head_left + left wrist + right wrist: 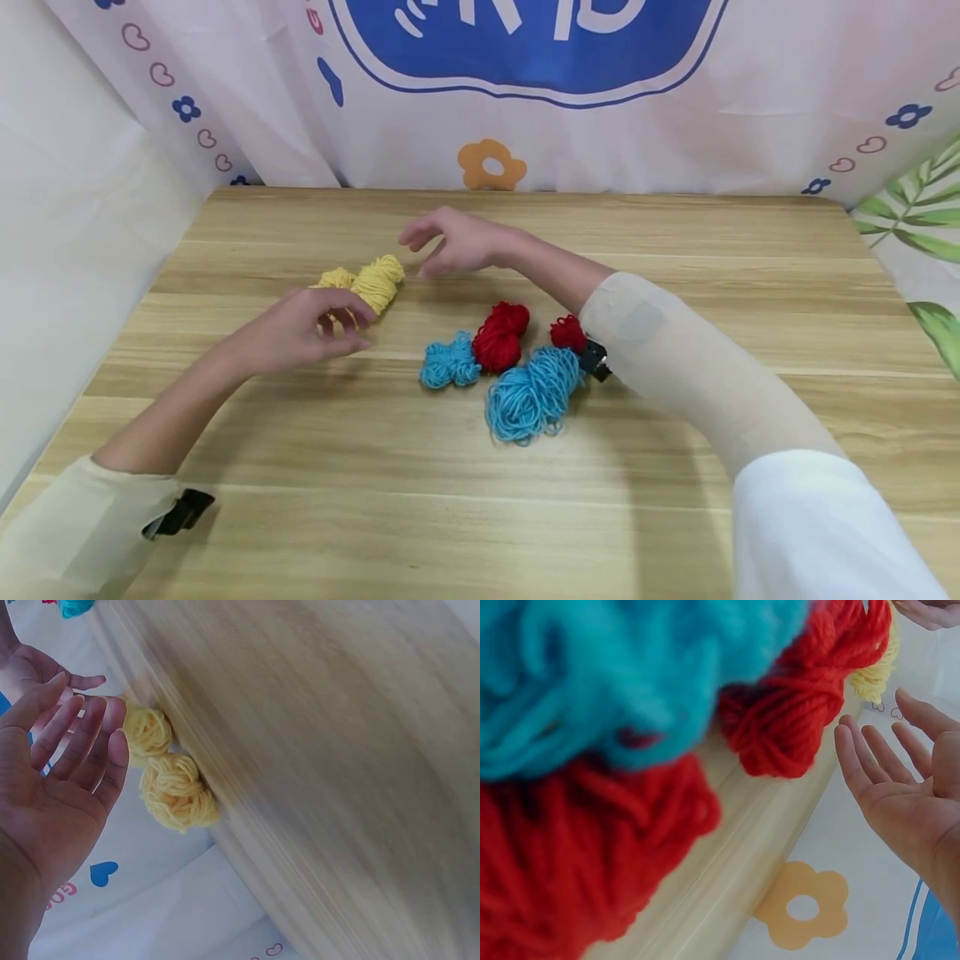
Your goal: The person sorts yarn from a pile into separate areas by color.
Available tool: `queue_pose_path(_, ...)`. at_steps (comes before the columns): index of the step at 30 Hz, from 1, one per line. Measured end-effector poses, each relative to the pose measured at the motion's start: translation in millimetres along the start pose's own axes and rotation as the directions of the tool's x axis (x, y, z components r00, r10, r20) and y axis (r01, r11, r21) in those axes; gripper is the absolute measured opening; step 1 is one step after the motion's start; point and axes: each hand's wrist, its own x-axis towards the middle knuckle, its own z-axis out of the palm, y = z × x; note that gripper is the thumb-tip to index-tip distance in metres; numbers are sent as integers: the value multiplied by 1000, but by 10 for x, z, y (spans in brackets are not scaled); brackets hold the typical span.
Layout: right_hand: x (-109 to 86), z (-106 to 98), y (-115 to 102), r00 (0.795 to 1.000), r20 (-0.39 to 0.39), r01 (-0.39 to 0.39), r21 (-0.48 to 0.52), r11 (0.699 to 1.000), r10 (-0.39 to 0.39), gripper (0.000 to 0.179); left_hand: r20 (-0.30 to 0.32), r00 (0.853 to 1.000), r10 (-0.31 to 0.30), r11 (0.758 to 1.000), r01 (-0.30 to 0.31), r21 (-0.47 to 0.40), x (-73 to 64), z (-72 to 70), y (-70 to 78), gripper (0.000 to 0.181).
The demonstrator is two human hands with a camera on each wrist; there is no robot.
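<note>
Two yellow yarn bundles (378, 283) lie side by side on the left part of the wooden table. My left hand (303, 329) hovers at their near side, fingers loosely bent with nothing in them, and overlaps the bundles in the head view. In the left wrist view, both yellow bundles (180, 791) show beyond the fingertips. Just right of the yellow yarn, my right hand (461, 242) is held up with fingers spread and holds nothing. Its palm (930, 802) shows bare in the right wrist view.
Mid-table sit a small blue yarn bundle (450, 362), a red yarn bundle (501, 337) and a larger blue yarn bundle (534, 394). Another red bundle (567, 332) is partly hidden by the right forearm. A printed curtain (405, 137) hangs along the table's back edge.
</note>
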Motion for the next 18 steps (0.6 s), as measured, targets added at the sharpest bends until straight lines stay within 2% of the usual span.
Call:
queue_pose_path(11,-162,-72,111,993,-106,46,-62,997,-52,48,8,997,71,997,-71,-16,158,82,49,21)
queue_pose_path(18,-282,-98,145,986,-154,56,-57,997,-64,43,31,994,106,994,-105,-28,294,154,80,21)
